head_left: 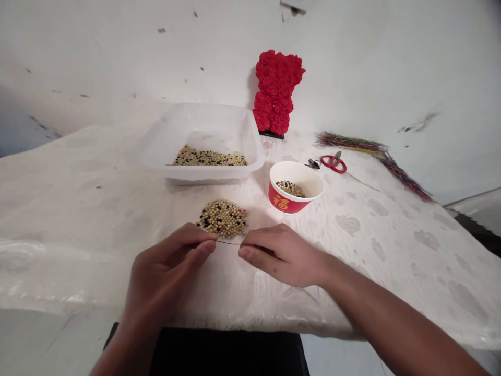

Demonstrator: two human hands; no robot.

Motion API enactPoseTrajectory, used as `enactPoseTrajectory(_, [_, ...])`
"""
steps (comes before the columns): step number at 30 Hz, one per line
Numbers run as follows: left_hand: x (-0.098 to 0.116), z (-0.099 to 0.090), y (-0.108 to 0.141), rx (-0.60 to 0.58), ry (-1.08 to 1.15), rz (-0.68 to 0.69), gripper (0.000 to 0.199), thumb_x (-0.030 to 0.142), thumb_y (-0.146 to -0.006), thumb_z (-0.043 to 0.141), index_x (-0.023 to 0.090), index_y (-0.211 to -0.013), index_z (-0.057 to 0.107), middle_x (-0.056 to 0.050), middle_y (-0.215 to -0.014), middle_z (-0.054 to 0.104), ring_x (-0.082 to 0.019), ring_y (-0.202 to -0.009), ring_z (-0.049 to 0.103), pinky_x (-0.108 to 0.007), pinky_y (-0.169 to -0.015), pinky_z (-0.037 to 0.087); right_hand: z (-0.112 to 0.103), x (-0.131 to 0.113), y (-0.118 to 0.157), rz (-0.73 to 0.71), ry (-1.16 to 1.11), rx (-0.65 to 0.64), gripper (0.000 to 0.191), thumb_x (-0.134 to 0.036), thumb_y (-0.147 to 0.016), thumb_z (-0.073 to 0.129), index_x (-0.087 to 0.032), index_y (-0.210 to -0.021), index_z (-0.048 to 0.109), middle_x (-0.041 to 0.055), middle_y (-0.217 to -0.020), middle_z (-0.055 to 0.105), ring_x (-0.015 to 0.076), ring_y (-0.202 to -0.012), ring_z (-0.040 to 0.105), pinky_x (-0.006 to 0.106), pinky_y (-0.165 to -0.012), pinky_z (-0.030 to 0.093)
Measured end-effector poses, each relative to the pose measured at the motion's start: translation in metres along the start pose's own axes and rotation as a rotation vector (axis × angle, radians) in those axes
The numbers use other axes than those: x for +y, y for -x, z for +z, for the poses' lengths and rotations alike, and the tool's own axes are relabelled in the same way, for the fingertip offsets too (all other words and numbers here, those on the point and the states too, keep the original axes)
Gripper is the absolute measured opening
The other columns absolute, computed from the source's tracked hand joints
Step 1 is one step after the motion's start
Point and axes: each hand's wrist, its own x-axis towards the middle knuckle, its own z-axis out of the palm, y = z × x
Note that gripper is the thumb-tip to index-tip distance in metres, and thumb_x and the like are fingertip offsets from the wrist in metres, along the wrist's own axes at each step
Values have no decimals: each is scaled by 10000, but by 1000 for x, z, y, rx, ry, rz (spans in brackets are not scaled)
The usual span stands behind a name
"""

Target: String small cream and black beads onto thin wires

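A thin dark cord (229, 243) is stretched between my two hands, just in front of a heap of beads (223, 216) on the table. One end is pinched between the thumb and forefinger of my left hand (170, 269). The thumb and fingers of my right hand (284, 256) close on the other end. Most beads in the heap are cream, with black ones and a few coloured ones among them. Behind and to the right of the heap stands a red and white paper bowl (289, 204) holding more beads.
A translucent plastic tub (215, 175) with beads stands behind the heap. Against the wall is a red rose figure (276, 94). Red-handled scissors (333, 163) and a bundle of coloured strands (391, 164) lie at the back right of the covered table (97, 209).
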Motion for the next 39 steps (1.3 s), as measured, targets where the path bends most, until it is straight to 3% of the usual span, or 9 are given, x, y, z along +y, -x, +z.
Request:
enactPoseTrajectory(11, [-2, 2, 1, -99, -68, 108, 87, 345, -820, 727, 282, -760, 722, 38, -802, 686, -129, -751, 613, -223, -713, 475, 3, 10, 0, 116, -230, 342, 403, -393, -1018, 461, -162, -739, 637, -35, -579, 524, 78, -524, 466, 215, -522, 379])
enactPoseTrajectory(16, [-6, -4, -9, -120, -264, 338, 36, 293, -873, 669, 277, -875, 701, 24, -812, 660, -138, -693, 571, -261, -646, 442, 6, 16, -1, 137, -238, 450, 449, -404, -1029, 427, -167, -707, 633, -37, -547, 502, 81, -494, 454, 225, -499, 372])
enactPoseTrajectory(20, [-9, -21, -28, -115, -562, 507, 149, 338, -880, 653, 285, -1013, 692, -15, -909, 646, -195, -818, 586, -320, -736, 446, 6, 14, -1, 75, -101, 514, 403, -297, -995, 468, -168, -624, 557, -49, -520, 417, 74, -481, 395, 225, -472, 308])
enactPoseTrajectory(24, [-19, -44, -47, -235, -847, 456, 301, 452, -860, 647, 314, -1126, 676, -39, -947, 664, -273, -928, 602, -380, -791, 442, 6, 14, -1, 30, -11, 550, 355, -234, -931, 528, -180, -585, 465, -53, -525, 391, 70, -484, 348, 226, -464, 266])
enactPoseTrajectory(27, [-24, -51, -52, -328, -929, 435, 356, 478, -873, 619, 302, -1179, 664, -47, -1024, 669, -288, -993, 603, -410, -862, 449, 7, 16, -1, 29, -19, 549, 334, -216, -914, 526, -184, -592, 445, -53, -531, 402, 71, -490, 357, 224, -470, 272])
enactPoseTrajectory(32, [-21, -41, -54, -355, -928, 401, 258, 399, -908, 578, 255, -1086, 695, -48, -1010, 678, -265, -1002, 612, -393, -869, 456, 8, 15, -2, -5, -32, 539, 295, -157, -881, 529, -185, -606, 427, -62, -538, 383, 67, -492, 335, 220, -473, 258])
enactPoseTrajectory(39, [-19, -28, -63, -242, -865, 359, 142, 349, -888, 619, 251, -852, 715, -12, -877, 686, -194, -789, 624, -322, -732, 447, 9, 17, 1, -28, -15, 460, 291, -174, -907, 510, -191, -631, 417, -55, -574, 380, 79, -513, 329, 242, -503, 260])
